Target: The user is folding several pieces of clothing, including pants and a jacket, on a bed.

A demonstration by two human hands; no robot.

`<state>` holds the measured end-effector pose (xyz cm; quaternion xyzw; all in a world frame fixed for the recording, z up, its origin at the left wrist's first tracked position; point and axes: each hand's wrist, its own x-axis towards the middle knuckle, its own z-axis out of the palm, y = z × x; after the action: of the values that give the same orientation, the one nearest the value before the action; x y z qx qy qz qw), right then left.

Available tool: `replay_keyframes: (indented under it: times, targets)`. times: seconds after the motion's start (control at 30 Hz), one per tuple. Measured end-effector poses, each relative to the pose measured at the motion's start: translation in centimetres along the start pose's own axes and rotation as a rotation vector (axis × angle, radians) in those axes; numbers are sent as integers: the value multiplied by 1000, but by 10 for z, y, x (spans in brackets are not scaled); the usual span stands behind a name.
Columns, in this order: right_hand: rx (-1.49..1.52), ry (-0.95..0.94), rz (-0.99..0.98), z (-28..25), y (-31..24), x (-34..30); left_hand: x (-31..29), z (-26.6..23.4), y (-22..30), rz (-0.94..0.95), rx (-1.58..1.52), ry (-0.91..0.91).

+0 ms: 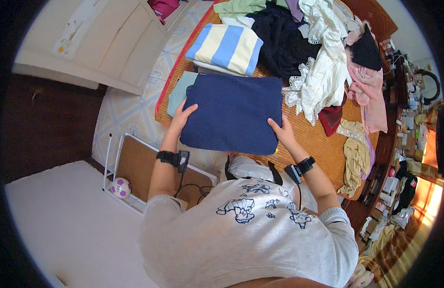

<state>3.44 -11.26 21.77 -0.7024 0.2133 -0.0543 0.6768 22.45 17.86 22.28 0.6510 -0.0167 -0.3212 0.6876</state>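
Observation:
A folded navy blue garment (234, 113), flat and roughly square, is held between my two hands over the near edge of the mat-covered bed. My left hand (182, 118) grips its left side, thumb on top and the other fingers mostly hidden underneath. On the right side my right hand (283, 130) holds it the same way. Just beyond lies a folded striped cloth (226, 48) in blue, cream and white. A pale green folded cloth (178, 93) shows partly from behind the navy garment's left edge.
Loose clothes cover the bed's far side: a black garment (284, 41), a white lace-trimmed garment (327, 62) and pink clothing (368, 91). A tan garment (356, 158) lies at the right edge. At left stand a white-framed folding piece (150, 165) and a purple-and-white ball (121, 187).

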Motion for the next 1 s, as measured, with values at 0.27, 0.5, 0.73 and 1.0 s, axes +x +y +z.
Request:
replay_keyframes:
  times: [0.27, 0.5, 0.73, 1.0]
  targets:
    - [-20, 89, 142, -48, 45, -20, 17, 44, -51, -87, 4, -120]
    - [-35, 312, 302, -93, 82, -71, 45, 108, -97, -271, 3, -300]
    - [2, 392, 424, -104, 119, -110, 59, 131, -135, -443, 142, -362]
    - [102, 411, 480, -90, 137, -108, 75, 126, -157, -391, 114, -375]
